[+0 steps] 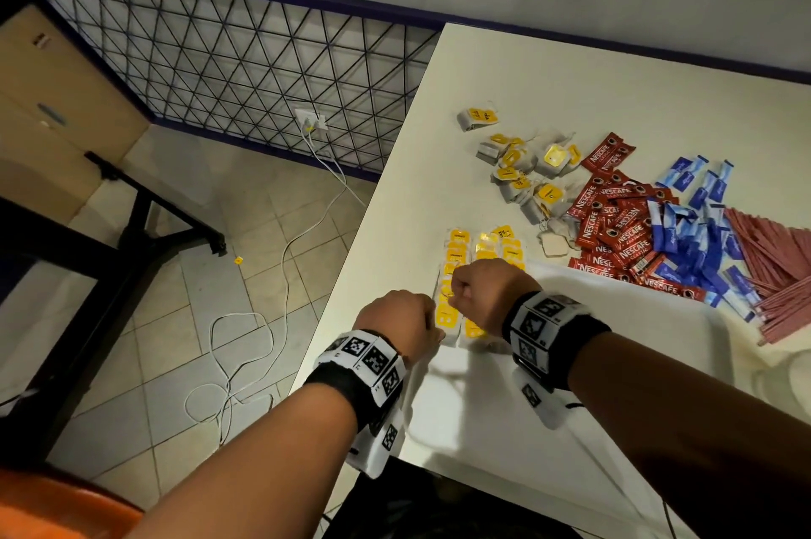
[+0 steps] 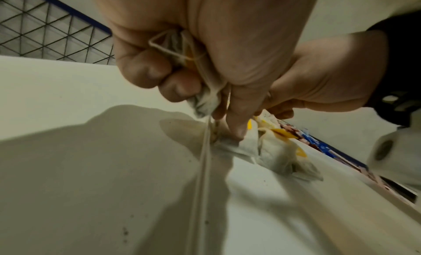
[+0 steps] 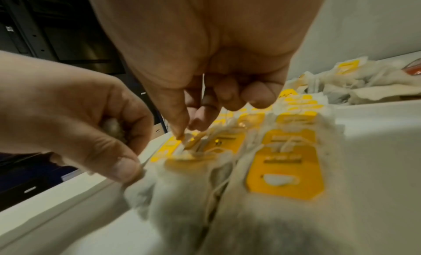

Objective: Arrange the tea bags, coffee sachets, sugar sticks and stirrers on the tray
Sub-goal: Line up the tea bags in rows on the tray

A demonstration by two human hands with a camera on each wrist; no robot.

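Note:
Two rows of tea bags [image 1: 485, 251] with yellow tags lie on the white tray [image 3: 68, 192], at its left end. My left hand [image 1: 428, 314] grips a bunch of tea bags [image 2: 202, 100] in its fist, and its thumb presses the near bag of the left row. My right hand [image 1: 456, 288] hovers over that row and pinches a tea bag's yellow tag [image 3: 193, 143] between thumb and forefinger. On the table behind lie loose tea bags [image 1: 522, 174], red coffee sachets [image 1: 614, 222], blue sugar sticks [image 1: 693, 240] and pink-wrapped stirrers [image 1: 772, 266].
The table's left edge [image 1: 351, 266] runs close to my left hand. Below it is tiled floor with a white cable [image 1: 285, 257] and a small yellow tag [image 1: 238, 260]. A wire grid panel [image 1: 219, 69] and a black table frame [image 1: 145, 231] stand to the left.

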